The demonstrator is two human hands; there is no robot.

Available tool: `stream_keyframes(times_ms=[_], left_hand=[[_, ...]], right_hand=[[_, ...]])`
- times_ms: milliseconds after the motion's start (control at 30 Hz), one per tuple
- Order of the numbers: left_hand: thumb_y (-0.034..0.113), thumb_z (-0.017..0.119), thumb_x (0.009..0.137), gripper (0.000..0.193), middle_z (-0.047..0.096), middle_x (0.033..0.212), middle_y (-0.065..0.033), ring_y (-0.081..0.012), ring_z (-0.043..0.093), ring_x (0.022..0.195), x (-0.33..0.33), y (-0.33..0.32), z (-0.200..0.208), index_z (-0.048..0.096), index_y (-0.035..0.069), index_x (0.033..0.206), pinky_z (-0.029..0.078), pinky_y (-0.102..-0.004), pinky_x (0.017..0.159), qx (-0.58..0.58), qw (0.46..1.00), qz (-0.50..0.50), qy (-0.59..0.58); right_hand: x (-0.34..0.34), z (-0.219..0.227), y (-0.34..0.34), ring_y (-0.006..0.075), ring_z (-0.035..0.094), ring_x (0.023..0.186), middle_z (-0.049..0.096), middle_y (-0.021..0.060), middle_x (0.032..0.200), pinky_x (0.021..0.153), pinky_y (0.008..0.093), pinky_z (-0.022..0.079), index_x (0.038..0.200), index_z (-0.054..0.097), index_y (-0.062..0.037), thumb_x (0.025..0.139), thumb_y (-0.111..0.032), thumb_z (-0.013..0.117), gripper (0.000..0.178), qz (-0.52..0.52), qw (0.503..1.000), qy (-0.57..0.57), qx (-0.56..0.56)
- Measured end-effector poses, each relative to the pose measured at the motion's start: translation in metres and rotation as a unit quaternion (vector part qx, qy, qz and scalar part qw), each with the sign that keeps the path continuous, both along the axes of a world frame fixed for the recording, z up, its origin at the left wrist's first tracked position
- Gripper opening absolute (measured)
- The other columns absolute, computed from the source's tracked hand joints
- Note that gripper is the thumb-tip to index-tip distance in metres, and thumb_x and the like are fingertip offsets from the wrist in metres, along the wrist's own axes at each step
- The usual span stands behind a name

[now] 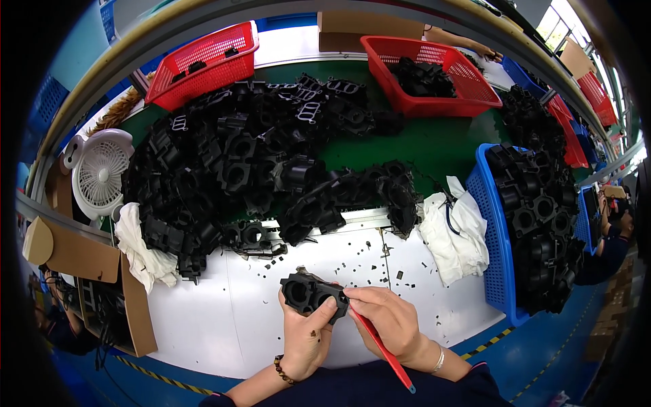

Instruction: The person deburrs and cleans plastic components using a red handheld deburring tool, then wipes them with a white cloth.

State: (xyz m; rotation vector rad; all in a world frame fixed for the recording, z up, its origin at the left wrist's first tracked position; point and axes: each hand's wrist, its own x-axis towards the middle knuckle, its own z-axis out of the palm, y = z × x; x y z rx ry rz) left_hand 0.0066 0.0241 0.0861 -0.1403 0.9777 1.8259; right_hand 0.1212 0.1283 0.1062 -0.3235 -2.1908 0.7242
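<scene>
Black moulded plastic housing part (313, 294), matt w/ slight sheen. Thin red plastic-handled tool (383, 353), smooth. White smooth tabletop (224, 319), semi-gloss, w/ green matt mat (434, 146) beyond. Crumpled white cloth rag (456, 234), soft. Red mesh plastic basket (203, 64), glossy. Brown matt cardboard box (85, 261).

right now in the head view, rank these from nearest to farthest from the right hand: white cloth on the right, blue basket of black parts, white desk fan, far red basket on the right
1. White crumpled cloth, just up and right of the right hand.
2. Blue plastic basket of black parts, at the right table edge.
3. Red plastic basket, far back right.
4. White round desk fan, far left.
</scene>
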Motion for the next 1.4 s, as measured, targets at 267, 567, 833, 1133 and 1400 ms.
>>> stream_keyframes(times_ms=[267,567,833,1133,1400], left_hand=[[0.000,0.063,0.094,0.042,0.060,0.120,-0.0114,-0.0213,0.062,0.110,0.001,-0.003,-0.005,0.040,0.009,0.128,0.053,-0.0400,0.100,0.008,0.999,-0.034,-0.020],[0.002,0.051,0.100,0.051,0.047,0.142,-0.0144,-0.0293,0.055,0.126,-0.008,-0.007,-0.011,0.032,0.011,0.146,0.048,-0.0453,0.109,0.134,0.977,-0.099,-0.131],[0.004,0.051,0.101,0.058,0.042,0.148,-0.0152,-0.0288,0.050,0.133,-0.008,-0.009,-0.020,0.026,0.012,0.152,0.046,-0.0454,0.111,0.197,0.963,-0.119,-0.140],[0.004,0.048,0.102,0.057,0.040,0.151,-0.0162,-0.0289,0.047,0.137,-0.009,-0.009,-0.016,0.024,0.013,0.153,0.046,-0.0462,0.111,0.176,0.969,-0.131,-0.113],[0.003,0.047,0.102,0.058,0.040,0.150,-0.0164,-0.0291,0.048,0.137,-0.009,-0.009,-0.014,0.023,0.014,0.153,0.047,-0.0459,0.110,0.165,0.972,-0.132,-0.101]], right_hand=[[-0.003,-0.007,0.012,0.0350,0.071,0.081,0.070,0.0222,0.101,0.070,0.0370,0.058,0.101,0.057,0.0051,0.080,0.012,0.070,0.026,-0.049,0.998,0.031,0.014],[0.025,0.012,0.036,0.0285,0.063,0.104,0.064,0.0137,0.104,0.091,0.0362,0.050,0.084,0.067,0.0008,0.077,0.001,0.078,0.013,-0.116,0.975,-0.020,-0.190],[0.023,0.011,0.015,0.0217,0.067,0.105,0.070,0.0106,0.110,0.094,0.0332,0.052,0.095,0.070,-0.0009,0.085,0.000,0.074,0.011,0.105,0.911,-0.038,-0.396],[0.023,0.010,0.013,0.0238,0.067,0.109,0.072,0.0104,0.107,0.096,0.0367,0.052,0.095,0.071,-0.0024,0.085,-0.001,0.074,0.011,0.116,0.900,-0.019,-0.420],[0.023,0.010,0.013,0.0236,0.067,0.109,0.073,0.0098,0.108,0.098,0.0374,0.051,0.095,0.072,-0.0029,0.086,-0.002,0.075,0.010,0.117,0.905,-0.028,-0.408]])
